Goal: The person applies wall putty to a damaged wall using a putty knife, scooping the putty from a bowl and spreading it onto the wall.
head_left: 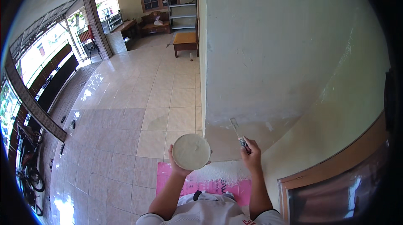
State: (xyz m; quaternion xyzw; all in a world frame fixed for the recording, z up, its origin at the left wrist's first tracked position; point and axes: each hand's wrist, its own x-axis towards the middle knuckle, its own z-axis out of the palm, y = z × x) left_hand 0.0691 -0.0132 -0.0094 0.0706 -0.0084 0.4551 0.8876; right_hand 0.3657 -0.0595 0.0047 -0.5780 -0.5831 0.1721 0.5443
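My left hand [178,167] is wrapped round a round, pale container [191,152] from below, its fingers showing at both sides. The container's top surface is creamy and paste-like, with a small lump near the middle. In my right hand [252,153] is a putty knife [243,141], gripped by its dark handle. Its narrow blade points up and away, in front of the lower part of the wall [260,61]. Whether the blade touches the wall I cannot tell. Pale scuffs and smears mark the wall.
Below my arms lies a pink sheet [168,178] strewn with white crumbs. A framed window [340,195] is at the lower right. Tiled floor [113,128] stretches left to a pillar [96,23], a low table [185,43], metal shelves [182,4] and a parked motorcycle [30,174].
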